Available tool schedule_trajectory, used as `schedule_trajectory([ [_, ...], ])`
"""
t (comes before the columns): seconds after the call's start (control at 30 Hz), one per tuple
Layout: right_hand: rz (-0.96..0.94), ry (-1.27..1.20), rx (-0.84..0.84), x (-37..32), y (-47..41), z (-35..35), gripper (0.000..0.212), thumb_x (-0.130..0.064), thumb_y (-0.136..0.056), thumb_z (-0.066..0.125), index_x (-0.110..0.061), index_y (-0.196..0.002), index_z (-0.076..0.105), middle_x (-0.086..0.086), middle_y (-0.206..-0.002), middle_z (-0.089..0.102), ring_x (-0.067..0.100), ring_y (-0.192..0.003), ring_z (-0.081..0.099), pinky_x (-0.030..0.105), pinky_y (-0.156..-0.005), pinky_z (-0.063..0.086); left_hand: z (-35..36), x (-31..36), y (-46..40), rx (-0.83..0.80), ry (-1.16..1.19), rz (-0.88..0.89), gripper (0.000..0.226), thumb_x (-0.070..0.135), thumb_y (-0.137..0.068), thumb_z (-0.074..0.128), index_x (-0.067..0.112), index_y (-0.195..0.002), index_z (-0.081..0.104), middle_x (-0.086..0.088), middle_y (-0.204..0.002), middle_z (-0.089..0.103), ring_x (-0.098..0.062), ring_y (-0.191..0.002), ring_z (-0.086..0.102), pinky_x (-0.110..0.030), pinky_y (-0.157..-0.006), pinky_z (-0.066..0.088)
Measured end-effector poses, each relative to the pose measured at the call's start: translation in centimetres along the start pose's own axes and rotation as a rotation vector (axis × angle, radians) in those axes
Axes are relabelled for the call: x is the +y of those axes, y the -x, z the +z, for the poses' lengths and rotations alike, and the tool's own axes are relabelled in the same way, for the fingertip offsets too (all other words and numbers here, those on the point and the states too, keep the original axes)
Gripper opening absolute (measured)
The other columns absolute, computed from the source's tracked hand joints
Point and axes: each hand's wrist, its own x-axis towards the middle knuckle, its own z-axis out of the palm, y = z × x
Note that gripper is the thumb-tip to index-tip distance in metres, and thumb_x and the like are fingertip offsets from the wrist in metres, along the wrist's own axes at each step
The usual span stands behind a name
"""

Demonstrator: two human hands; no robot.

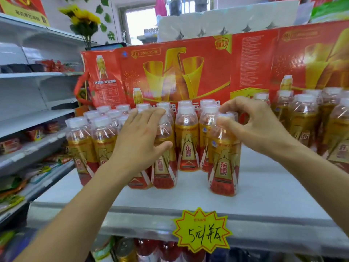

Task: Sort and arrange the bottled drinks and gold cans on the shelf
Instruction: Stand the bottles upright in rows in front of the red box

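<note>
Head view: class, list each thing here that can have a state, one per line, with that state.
Left hand: fingers straight, resting on a bottle in the left group.
Right hand: fingertips pinch the front bottle's cap.
Front bottle: upright, capped, apart from the rows.
Left group: upright, capped, packed close.
Right group: upright, capped.
Red carton: standing behind the bottles.
Price tag: stuck on the shelf edge.

Gold-and-red bottled drinks [187, 140] with white caps stand upright, clustered on the white shelf [264, 186].
</note>
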Motion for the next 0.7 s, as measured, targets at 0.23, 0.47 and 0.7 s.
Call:
schedule_trajectory([
  [0.23, -0.043, -0.016, -0.061, -2.3, -1.7, 4.7, 0.027, -0.029, -0.087, 0.069, -0.017, -0.112, 0.064, -0.005, -0.109, 0.064, 0.01, -0.098, 0.059, 0.033, -0.088, 0.05, 0.2, -0.1, 0.0, 0.018, 0.029, 0.006, 0.08, 0.053, -0.086, 0.061, 0.023, -0.15, 0.025, 0.002, -0.155, 0.032, -0.016, -0.144, 0.025, -0.032, -0.12, -0.001],
  [0.47, -0.054, -0.035, -0.086, -3.2, -2.2, 6.3, 0.024, -0.036, -0.089, 0.063, -0.024, -0.11, 0.061, -0.015, -0.105, 0.057, 0.009, -0.091, 0.057, 0.047, -0.088, 0.05, 0.0, -0.5, -0.2, -0.009, 0.124, -0.013, 0.076, 0.049, -0.086, 0.063, 0.028, -0.149, 0.027, 0.007, -0.156, 0.03, -0.012, -0.144, 0.021, -0.029, -0.118, -0.007],
  [0.7, -0.139, -0.042, -0.013, -1.8, -1.8, 4.3, 0.026, -0.035, -0.093, 0.059, -0.022, -0.117, 0.06, -0.008, -0.115, 0.055, 0.006, -0.098, 0.055, 0.024, -0.082, 0.047, -0.5, 2.5, -1.0, 0.049, 0.237, 0.036, 0.075, 0.057, -0.088, 0.055, 0.031, -0.15, 0.023, 0.009, -0.155, 0.03, -0.008, -0.144, 0.022, -0.041, -0.121, -0.009],
])
